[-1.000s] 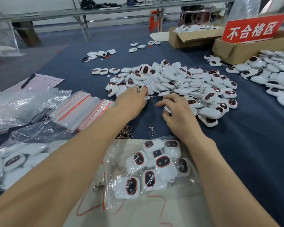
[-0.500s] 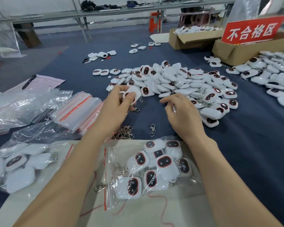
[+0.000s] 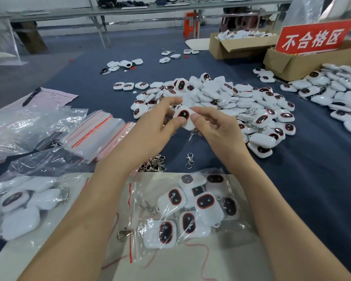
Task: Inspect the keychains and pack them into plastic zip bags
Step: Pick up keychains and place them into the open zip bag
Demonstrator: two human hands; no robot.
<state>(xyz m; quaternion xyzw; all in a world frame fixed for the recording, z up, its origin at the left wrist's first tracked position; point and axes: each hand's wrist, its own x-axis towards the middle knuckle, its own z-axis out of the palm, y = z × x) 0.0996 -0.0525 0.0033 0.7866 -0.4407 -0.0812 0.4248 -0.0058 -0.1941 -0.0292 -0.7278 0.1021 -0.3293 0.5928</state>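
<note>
A white keychain (image 3: 184,116) with a dark oval face ringed in red is held above the blue table, its metal clasp dangling below. My left hand (image 3: 154,126) pinches its left side and my right hand (image 3: 215,128) pinches its right side. Behind them lies a big pile of the same keychains (image 3: 231,102). Close to me a clear zip bag (image 3: 190,207) with a red seal line holds several keychains. A second filled bag (image 3: 22,201) lies at the left. A stack of empty zip bags (image 3: 93,134) sits left of my hands.
Loose metal clasps (image 3: 152,163) lie between my forearms. A further keychain pile (image 3: 336,92) spreads at the right. Cardboard boxes (image 3: 288,63) with a red sign (image 3: 312,38) stand at the back right. A pen on paper (image 3: 31,96) rests at the left.
My left hand lifted one keychain off the pile's edge and drew it toward me. My right hand left the pile and took hold of the same keychain.
</note>
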